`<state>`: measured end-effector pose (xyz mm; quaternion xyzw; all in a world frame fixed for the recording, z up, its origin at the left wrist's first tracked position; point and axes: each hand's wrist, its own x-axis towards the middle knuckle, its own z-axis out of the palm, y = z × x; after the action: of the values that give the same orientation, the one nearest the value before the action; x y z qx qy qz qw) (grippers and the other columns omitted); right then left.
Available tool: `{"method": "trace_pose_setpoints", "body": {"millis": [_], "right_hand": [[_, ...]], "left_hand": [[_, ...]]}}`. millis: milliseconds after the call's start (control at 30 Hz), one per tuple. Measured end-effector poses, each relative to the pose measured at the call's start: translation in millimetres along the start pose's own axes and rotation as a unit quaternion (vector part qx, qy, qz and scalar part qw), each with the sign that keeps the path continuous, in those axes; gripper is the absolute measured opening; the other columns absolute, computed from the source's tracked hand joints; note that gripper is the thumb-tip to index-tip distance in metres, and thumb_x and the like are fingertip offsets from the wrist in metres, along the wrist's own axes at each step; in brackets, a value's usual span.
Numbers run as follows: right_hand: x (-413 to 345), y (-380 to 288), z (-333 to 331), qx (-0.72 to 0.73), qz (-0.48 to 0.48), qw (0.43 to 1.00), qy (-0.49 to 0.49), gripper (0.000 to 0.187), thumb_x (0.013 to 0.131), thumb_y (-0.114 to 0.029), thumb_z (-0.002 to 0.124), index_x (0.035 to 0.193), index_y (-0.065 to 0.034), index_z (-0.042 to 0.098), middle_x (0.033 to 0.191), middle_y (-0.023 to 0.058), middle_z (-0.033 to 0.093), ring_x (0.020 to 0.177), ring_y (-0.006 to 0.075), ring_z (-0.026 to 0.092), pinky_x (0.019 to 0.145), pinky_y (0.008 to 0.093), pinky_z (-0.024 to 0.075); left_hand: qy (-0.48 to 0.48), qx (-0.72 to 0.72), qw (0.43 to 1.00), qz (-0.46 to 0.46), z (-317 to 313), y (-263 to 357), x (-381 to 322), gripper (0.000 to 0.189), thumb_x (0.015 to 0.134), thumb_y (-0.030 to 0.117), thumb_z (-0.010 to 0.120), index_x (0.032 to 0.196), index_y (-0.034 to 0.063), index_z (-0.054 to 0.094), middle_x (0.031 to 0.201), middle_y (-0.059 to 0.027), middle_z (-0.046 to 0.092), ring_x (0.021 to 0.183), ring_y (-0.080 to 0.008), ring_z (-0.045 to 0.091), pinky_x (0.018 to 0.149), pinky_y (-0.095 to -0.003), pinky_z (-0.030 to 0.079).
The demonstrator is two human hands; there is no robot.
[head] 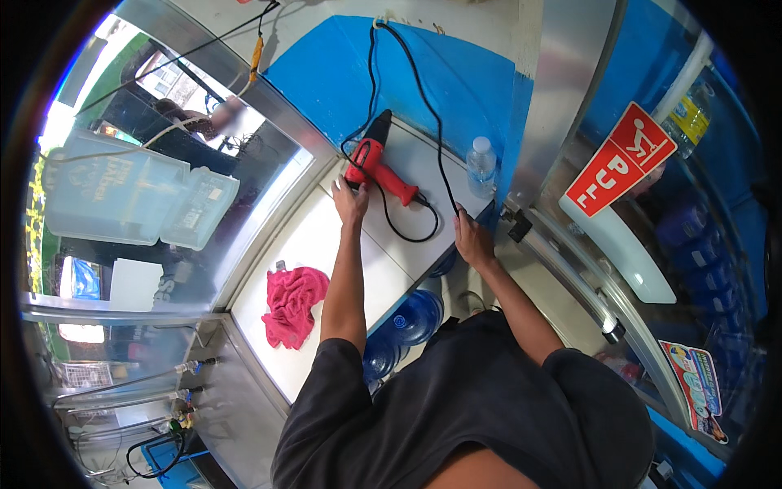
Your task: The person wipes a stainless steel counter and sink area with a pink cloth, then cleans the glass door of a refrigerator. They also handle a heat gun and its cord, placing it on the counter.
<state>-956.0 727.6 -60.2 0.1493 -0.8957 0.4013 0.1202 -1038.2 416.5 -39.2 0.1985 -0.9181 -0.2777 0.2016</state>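
Observation:
A red heat gun (pixel 380 164) with a black nozzle lies on the white tiled counter against the blue wall. My left hand (pixel 350 198) touches the rear end of its body, thumb and fingers around that end; whether it grips firmly cannot be told. My right hand (pixel 473 239) holds the black power cord (pixel 438 131) at the counter's right edge. The cord climbs to a hook on the blue wall, hangs back down across the gun's body and also loops beside its handle. A pink cloth (pixel 294 305) lies crumpled on the counter, left of my left forearm.
A clear plastic bottle (pixel 481 167) with a white cap stands at the counter's far right corner. Large blue water jugs (pixel 415 318) are below the counter. Glass panels border the counter's left side, and a glass door with a metal handle (pixel 565 287) is at right.

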Motion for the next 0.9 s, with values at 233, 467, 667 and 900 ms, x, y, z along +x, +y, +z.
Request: {"method": "trace_pose_setpoints", "body": {"millis": [233, 467, 667, 900], "right_hand": [[-26.0, 27.0, -23.8, -0.128, 0.083, 0.985, -0.078, 0.033, 0.102, -0.030, 0.044, 0.122, -0.0063, 0.057, 0.071, 0.0206, 0.067, 0.065, 0.0413, 0.066, 0.055, 0.0504, 0.0512], [-78.1, 28.2, -29.6, -0.138, 0.123, 0.938, -0.292, 0.035, 0.101, -0.032, 0.042, 0.103, -0.0014, 0.058, 0.083, 0.0288, 0.066, 0.087, 0.0457, 0.065, 0.077, 0.0574, 0.0494], [-54.0, -25.1, -27.5, 0.039, 0.092, 0.966, -0.238, 0.027, 0.098, -0.027, 0.050, 0.095, -0.0010, 0.059, 0.084, 0.0236, 0.067, 0.087, 0.0456, 0.063, 0.074, 0.0506, 0.0476], [84.9, -71.2, 3.3, 0.234, -0.115, 0.965, 0.002, 0.021, 0.095, -0.023, 0.060, 0.092, -0.0056, 0.071, 0.067, 0.0083, 0.058, 0.060, 0.0262, 0.052, 0.065, 0.0375, 0.0458]], "left_hand": [[0.109, -0.080, 0.984, 0.113, 6.5, 37.0, -65.3, 0.058, 0.081, 0.008, 0.067, 0.133, -0.0045, 0.045, 0.133, -0.0267, 0.046, 0.127, -0.0428, 0.044, 0.108, -0.0468, 0.036], [0.036, -0.108, 0.990, 0.085, 10.0, 47.4, -96.0, 0.054, 0.081, 0.008, 0.067, 0.130, -0.0015, 0.047, 0.129, -0.0241, 0.046, 0.125, -0.0405, 0.045, 0.106, -0.0459, 0.037], [-0.043, -0.190, 0.981, -0.002, 15.1, 50.8, -110.2, 0.041, 0.089, 0.012, 0.060, 0.126, -0.0014, 0.051, 0.118, -0.0239, 0.058, 0.112, -0.0397, 0.057, 0.097, -0.0444, 0.044], [-0.130, -0.232, 0.964, -0.027, -6.6, 51.0, -60.6, 0.023, 0.100, 0.018, 0.051, 0.109, -0.0001, 0.061, 0.081, -0.0121, 0.067, 0.073, -0.0263, 0.067, 0.069, -0.0371, 0.052]]}}
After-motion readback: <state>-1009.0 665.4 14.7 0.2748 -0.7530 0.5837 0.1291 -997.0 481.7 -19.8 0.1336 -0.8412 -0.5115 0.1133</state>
